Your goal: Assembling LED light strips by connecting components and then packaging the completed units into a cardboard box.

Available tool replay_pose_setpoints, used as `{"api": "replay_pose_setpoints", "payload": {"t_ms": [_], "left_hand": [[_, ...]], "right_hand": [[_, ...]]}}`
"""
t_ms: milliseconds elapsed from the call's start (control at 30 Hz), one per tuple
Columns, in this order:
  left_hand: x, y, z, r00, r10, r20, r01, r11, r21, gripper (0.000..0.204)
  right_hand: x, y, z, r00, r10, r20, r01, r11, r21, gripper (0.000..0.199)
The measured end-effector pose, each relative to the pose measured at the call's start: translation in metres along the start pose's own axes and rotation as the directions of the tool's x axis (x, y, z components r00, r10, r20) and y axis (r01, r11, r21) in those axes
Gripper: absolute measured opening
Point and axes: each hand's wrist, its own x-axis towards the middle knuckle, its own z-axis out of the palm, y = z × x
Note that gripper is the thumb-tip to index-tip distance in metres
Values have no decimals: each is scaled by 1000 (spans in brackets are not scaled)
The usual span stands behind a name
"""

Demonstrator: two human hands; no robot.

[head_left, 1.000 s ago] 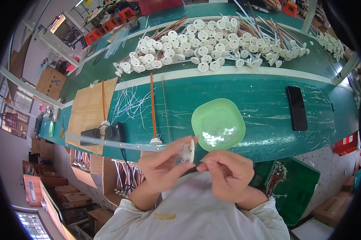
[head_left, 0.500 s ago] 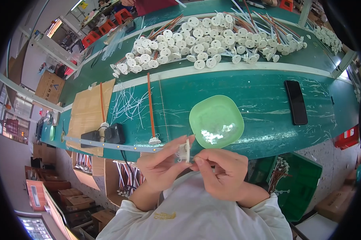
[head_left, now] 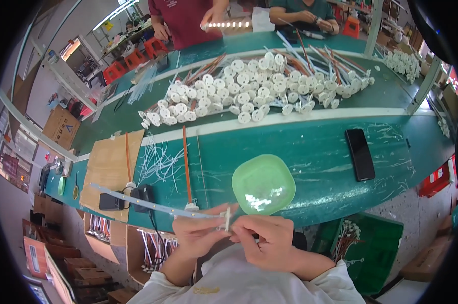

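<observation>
Holding white disc (head_left: pixel 227 219) near table edge (head_left: pixel 310 223)

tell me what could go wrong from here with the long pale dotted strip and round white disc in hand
The left hand holds the round white disc at its edges, so it might slip.

The long pale dotted strip extends leftward past the black boxy adapters and could snag on them.

The right hand is close to the light-green rounded-square dish and might nudge it.
</observation>
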Motion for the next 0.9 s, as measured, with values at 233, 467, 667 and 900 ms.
{"api": "replay_pose_setpoints", "payload": {"t_ms": [233,467,667,900], "left_hand": [[1,12,-14,992,104,64,-115,971,208,31],[9,2,-26,987,81,-136,-68,993,98,27],[13,6,-33,986,34,-163,-54,991,-120,31],[1,-2,-35,993,50,-111,-68,985,-157,35]], "right_hand": [[13,-15,0,986,-129,104,142,981,-129,8],[30,-22,5,990,-33,135,61,977,-204,6],[37,-21,27,974,171,146,-159,983,-88,4],[30,-18,37,984,106,142,-85,986,-146,5]]}}
